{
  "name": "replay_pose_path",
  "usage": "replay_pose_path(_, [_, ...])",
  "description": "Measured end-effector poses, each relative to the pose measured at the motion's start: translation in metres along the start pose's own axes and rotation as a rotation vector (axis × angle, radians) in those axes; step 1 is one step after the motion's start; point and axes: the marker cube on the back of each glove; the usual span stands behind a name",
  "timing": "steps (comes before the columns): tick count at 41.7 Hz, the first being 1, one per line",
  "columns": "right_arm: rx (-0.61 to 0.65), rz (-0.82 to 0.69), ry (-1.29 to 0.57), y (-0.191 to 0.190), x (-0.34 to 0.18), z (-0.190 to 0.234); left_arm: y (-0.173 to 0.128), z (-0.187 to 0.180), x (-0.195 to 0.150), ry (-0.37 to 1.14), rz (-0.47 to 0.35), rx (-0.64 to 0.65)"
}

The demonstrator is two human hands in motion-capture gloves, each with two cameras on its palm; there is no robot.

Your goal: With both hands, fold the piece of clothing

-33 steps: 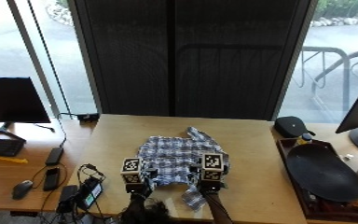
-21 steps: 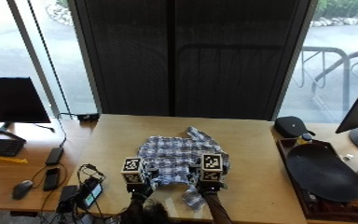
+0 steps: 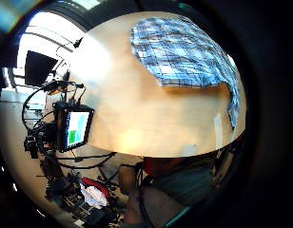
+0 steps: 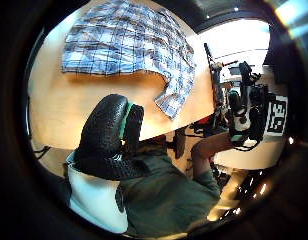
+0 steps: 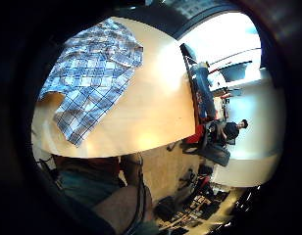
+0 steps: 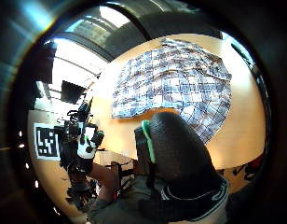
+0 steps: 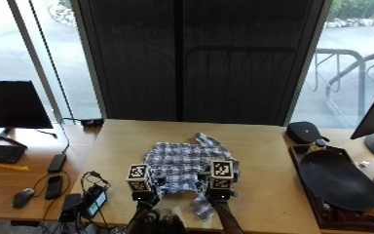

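From the outside view, the crumpled blue-and-white checked cotton shirt (image 7: pixel 186 173) lies on the pale wooden table (image 7: pixel 265 161) just ahead of both hands, one strip of it trailing back toward the near edge beside the right hand (image 7: pixel 216 199). The left hand (image 7: pixel 143 199) hangs near the cloth's nearer left corner. Compared with the earlier outside pictures, shirt and hands sit almost exactly where they were; I see no real shift.

The left little-finger palm view shows the shirt's hem lying flat on the wood beyond that hand, apart from it, nothing gripped.

In the left thumb-side view a black gloved finger (image 4: pixel 106 132) curls in the air over the table's near edge, short of the fabric and holding nothing.

The right little-finger view has the trailing strip nearest that palm, untouched.

The right thumb-side view shows the gloved thumb (image 6: pixel 174 151) bent above the hem, empty too.

My reading: the fold hasn't begun. Better to spread the shirt flat first, then pinch the near hem at matching points with both hands and lift together.
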Motion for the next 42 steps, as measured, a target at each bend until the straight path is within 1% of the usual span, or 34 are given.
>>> replay_pose_path(5, [0.017,-0.005,-0.023,0.0,0.003,0.001,-0.002,-0.001,-0.002,-0.005,0.004,0.005])
replay_pose_path(10, [0.029,-0.008,-0.025,-0.001,0.009,0.01,-0.01,0.007,-0.006,-0.014,0.014,0.009])
replay_pose_path(13, [0.014,-0.001,-0.007,-0.001,0.015,0.02,-0.014,0.013,-0.007,-0.017,0.02,0.003])
replay_pose_path(22, [-0.121,-0.001,0.011,-0.013,0.035,0.082,-0.022,0.043,-0.005,0.017,0.029,-0.117])
replay_pose_path(28, [-0.199,-0.025,0.006,-0.026,0.04,0.117,-0.046,0.077,-0.005,-0.002,0.044,-0.151])
replay_pose_path(32, [-0.248,-0.055,-0.027,-0.026,0.037,0.124,-0.058,0.094,-0.011,-0.062,0.032,-0.186])
replay_pose_path(35, [-0.277,-0.092,-0.021,-0.022,0.035,0.117,-0.048,0.088,-0.006,-0.051,0.059,-0.26])
replay_pose_path(37, [-0.337,-0.118,-0.014,-0.018,0.034,0.116,-0.037,0.08,-0.002,-0.046,0.059,-0.316])
replay_pose_path(39, [-0.404,-0.151,-0.035,-0.016,0.033,0.121,-0.032,0.08,-0.002,-0.038,0.053,-0.362])
replay_pose_path(42, [-0.442,-0.161,-0.041,-0.017,0.035,0.125,-0.035,0.086,-0.005,-0.033,0.047,-0.369])
